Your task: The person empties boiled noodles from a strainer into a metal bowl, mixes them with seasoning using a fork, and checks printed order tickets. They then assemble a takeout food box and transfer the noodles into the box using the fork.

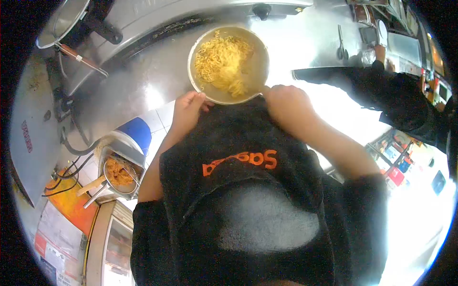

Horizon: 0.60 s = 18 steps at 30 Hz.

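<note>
A round metal bowl [261,57] of yellow noodles [210,59] is in front of my body, at the near side of the steel counter. Part of the noodles is smeared by motion. My left hand [188,109] grips the near left rim, its thumb on top and its other fingers partly beneath. On the near right rim, my right hand [290,102] is closed in a fist against the bowl; its fingertips are hidden. Below the bowl hangs my dark apron [238,128] with orange lettering.
At left, a strainer [121,186] holds orange-brown fried pieces near a blue bucket [136,133]. A pot [62,21] and a dark handle [105,31] are at upper left. Scissors [340,45] lie on the steel counter [305,40]. Another person's dark sleeve [405,97] reaches in at right.
</note>
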{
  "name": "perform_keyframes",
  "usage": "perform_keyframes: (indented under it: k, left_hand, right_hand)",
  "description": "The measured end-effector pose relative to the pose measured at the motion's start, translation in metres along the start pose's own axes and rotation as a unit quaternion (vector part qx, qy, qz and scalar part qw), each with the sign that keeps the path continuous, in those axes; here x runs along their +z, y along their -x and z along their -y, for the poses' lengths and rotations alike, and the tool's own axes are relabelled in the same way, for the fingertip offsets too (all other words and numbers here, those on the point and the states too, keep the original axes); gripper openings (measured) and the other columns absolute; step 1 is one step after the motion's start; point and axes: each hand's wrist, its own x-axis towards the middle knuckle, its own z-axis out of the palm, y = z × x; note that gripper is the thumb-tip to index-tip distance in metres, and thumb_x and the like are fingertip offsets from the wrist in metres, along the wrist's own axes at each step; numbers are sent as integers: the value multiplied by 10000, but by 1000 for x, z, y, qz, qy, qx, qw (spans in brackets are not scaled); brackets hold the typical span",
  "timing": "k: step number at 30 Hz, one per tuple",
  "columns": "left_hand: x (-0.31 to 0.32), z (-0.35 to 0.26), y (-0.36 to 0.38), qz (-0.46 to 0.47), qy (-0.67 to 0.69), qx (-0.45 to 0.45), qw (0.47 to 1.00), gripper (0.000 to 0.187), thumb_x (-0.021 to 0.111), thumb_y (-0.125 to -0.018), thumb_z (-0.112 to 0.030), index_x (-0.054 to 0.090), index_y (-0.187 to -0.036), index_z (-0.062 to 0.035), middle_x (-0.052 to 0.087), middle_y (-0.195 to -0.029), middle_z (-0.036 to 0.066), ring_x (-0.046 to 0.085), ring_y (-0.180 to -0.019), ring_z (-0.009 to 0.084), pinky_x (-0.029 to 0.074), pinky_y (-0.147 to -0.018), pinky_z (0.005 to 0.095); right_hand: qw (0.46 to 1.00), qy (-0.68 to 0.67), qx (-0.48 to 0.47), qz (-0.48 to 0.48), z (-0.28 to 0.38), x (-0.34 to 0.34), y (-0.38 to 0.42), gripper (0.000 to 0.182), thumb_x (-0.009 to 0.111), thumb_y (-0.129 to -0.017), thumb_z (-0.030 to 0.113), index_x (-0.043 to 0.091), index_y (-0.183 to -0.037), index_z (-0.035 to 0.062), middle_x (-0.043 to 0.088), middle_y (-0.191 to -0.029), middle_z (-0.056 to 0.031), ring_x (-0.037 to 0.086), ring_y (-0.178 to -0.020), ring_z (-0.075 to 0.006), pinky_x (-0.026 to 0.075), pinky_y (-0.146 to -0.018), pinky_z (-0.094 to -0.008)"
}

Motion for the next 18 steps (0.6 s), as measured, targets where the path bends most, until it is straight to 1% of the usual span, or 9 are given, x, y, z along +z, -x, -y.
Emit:
perform_keyframes:
  k: [2,3,6,8,10,12,14,16,18]
  left_hand:
    - [-1,2,-2,12,4,1,1000,277,478,-942,-225,637,-882,-6,673,-810,72,575,-682,103,448,-613,238]
    - [1,2,-4,20,8,7,1000,273,478,-941,-220,636,-878,-6,674,-808,70,574,-679,101,444,-608,233]
    - [4,3,-7,14,46,8,999,260,479,-937,-204,635,-878,-4,672,-803,71,572,-674,105,445,-609,235]
    - [2,4,-8,8,52,4,999,256,479,-935,-198,634,-878,-3,671,-801,71,571,-673,106,446,-613,236]
    - [1,8,-8,5,56,-2,998,252,479,-934,-192,633,-878,-1,670,-799,71,570,-672,107,448,-616,237]
    - [-1,13,-9,11,55,14,998,252,477,-932,-191,630,-873,1,669,-791,74,570,-670,105,447,-611,234]
    - [-2,12,-11,8,53,27,998,251,478,-929,-188,628,-869,5,668,-789,81,572,-664,108,446,-605,235]
    - [-2,10,-11,-1,55,43,998,251,480,-926,-186,626,-865,9,667,-788,87,573,-657,110,446,-599,236]
    - [-3,4,-9,-48,105,-32,993,252,480,-917,-185,620,-865,18,662,-778,105,578,-639,126,451,-596,252]
  right_hand:
    - [997,73,29,-5,-19,6,-8,167,477,-829,78,587,-955,69,633,-786,-132,638,-661,-314,523,-576,-432]
    - [995,80,35,-39,-24,-1,-8,151,478,-831,77,582,-939,63,632,-789,-134,637,-659,-317,517,-564,-438]
    - [995,65,60,-44,-18,-26,0,136,478,-832,77,572,-928,62,632,-798,-133,640,-676,-317,517,-576,-437]
    - [997,48,47,-36,-12,-24,3,153,477,-833,80,572,-954,77,632,-805,-128,642,-695,-317,519,-600,-435]
    - [998,36,-40,20,-8,-7,4,189,479,-834,84,580,-993,97,631,-809,-124,642,-699,-312,521,-610,-426]
    - [998,56,-32,26,-21,4,-10,205,480,-830,80,585,-1004,109,634,-815,-119,644,-712,-303,523,-621,-420]
    - [991,91,10,-95,-45,8,-27,203,493,-824,111,609,-989,96,640,-758,-118,664,-672,-300,540,-563,-423]
    - [985,130,-1,-113,-56,6,-28,198,509,-815,119,615,-982,123,616,-760,-100,651,-682,-279,529,-593,-410]
    - [979,120,-44,-159,-66,10,-18,192,523,-800,120,617,-966,143,585,-766,-71,627,-707,-250,510,-635,-397]
